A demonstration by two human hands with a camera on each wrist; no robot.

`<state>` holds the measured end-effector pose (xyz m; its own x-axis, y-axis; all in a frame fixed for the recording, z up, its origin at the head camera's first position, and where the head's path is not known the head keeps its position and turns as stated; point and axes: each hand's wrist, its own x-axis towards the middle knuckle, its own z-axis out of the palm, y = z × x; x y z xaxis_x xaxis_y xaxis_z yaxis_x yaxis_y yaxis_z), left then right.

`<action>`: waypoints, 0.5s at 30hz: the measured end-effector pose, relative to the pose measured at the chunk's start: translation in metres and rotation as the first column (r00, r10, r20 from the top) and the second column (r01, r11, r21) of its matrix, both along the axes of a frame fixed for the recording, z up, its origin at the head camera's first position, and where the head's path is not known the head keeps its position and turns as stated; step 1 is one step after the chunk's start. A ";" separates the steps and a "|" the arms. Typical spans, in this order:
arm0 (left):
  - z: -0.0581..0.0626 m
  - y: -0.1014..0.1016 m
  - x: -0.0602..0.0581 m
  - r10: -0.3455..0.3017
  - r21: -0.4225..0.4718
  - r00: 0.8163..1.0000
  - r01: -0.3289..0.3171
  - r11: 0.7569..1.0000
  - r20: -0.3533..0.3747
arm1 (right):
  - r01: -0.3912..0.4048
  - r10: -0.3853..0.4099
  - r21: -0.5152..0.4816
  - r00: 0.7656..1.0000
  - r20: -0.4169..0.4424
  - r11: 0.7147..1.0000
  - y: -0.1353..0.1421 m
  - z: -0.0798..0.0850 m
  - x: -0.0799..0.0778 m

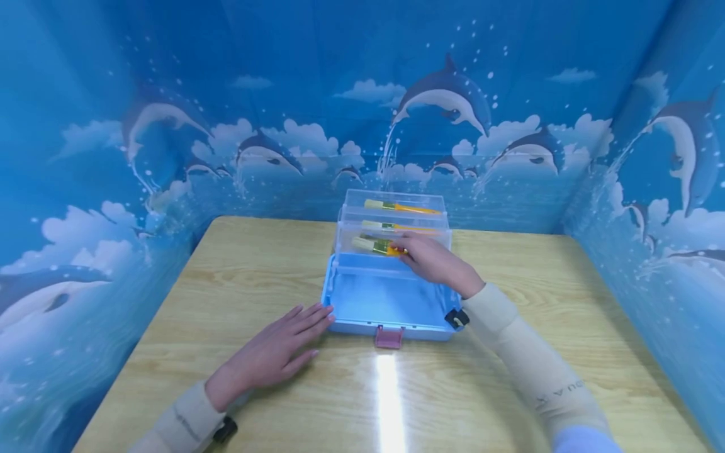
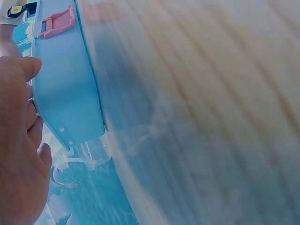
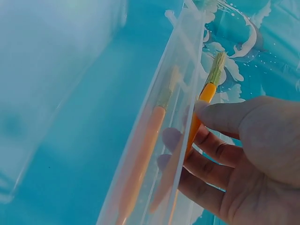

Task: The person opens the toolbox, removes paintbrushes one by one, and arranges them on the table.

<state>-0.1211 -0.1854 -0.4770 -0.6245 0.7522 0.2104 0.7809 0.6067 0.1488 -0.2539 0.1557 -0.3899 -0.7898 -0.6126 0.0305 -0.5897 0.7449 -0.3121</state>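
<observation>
A blue toolbox (image 1: 370, 302) stands open on the table, with clear tiered trays (image 1: 391, 198) raised at its back. My right hand (image 1: 427, 257) pinches a paintbrush (image 1: 381, 246) by its orange handle, over the lowest tray. In the right wrist view the thumb and fingers of my right hand (image 3: 234, 145) grip this paintbrush (image 3: 211, 91) beside a clear tray wall (image 3: 187, 93). Another paintbrush (image 3: 145, 145) lies in the tray behind that wall. My left hand (image 1: 277, 349) has its fingers extended, fingertips right at the box's front left corner.
Two more paintbrushes lie in the upper trays, one in the top tray (image 1: 416, 208) and one in the middle tray (image 1: 391, 226). A pink latch (image 1: 389, 338) hangs at the box's front. Dolphin-printed blue curtains (image 1: 317, 94) surround the wooden table (image 1: 243, 277).
</observation>
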 end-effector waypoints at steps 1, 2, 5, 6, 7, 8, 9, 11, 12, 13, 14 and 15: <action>0.000 0.000 0.000 0.001 -0.002 1.000 -0.001 1.000 -0.003 | -0.004 0.004 -0.006 1.000 0.000 1.000 0.000 0.000 0.000; 0.000 0.000 0.000 0.003 -0.004 1.000 -0.003 1.000 -0.003 | -0.007 0.007 -0.012 1.000 -0.002 1.000 -0.001 0.000 0.000; -0.001 0.000 0.000 0.010 -0.008 1.000 -0.010 1.000 0.000 | -0.007 0.007 -0.025 1.000 -0.012 1.000 -0.002 0.000 0.001; -0.001 0.000 0.001 0.011 -0.008 1.000 -0.011 1.000 0.004 | -0.008 0.008 -0.027 1.000 -0.016 1.000 -0.002 0.000 0.001; -0.001 0.000 0.001 0.014 -0.011 1.000 -0.014 1.000 0.011 | -0.007 0.007 -0.030 1.000 -0.018 1.000 -0.002 0.000 0.002; -0.001 0.000 0.001 0.015 -0.013 1.000 -0.014 1.000 0.017 | -0.004 0.004 -0.028 1.000 -0.020 1.000 -0.002 0.000 0.003; -0.001 0.000 0.001 0.013 -0.013 1.000 -0.013 1.000 0.019 | -0.001 0.000 -0.026 1.000 -0.021 1.000 -0.002 0.001 0.003; -0.001 0.000 0.002 0.011 -0.013 1.000 -0.010 1.000 0.021 | 0.005 -0.005 -0.023 1.000 -0.021 1.000 -0.002 0.001 0.004; -0.001 0.000 0.002 0.013 -0.013 1.000 -0.013 1.000 0.025 | 0.007 -0.007 -0.024 1.000 -0.022 1.000 -0.002 0.001 0.004; -0.001 0.000 0.002 0.014 -0.015 1.000 -0.014 1.000 0.022 | 0.010 -0.011 -0.025 1.000 -0.023 1.000 -0.001 0.001 0.005; -0.001 0.000 0.001 0.015 -0.015 1.000 -0.014 1.000 0.017 | 0.012 -0.013 -0.026 1.000 -0.025 1.000 -0.001 0.001 0.005; 0.000 0.000 0.002 0.017 -0.019 1.000 -0.017 1.000 0.015 | 0.013 -0.014 -0.028 1.000 -0.027 1.000 -0.001 0.001 0.005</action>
<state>-0.1196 -0.1856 -0.4774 -0.6404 0.7450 0.1869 0.7681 0.6228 0.1490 -0.2492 0.1552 -0.3893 -0.7966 -0.6006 0.0689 -0.5883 0.7439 -0.3169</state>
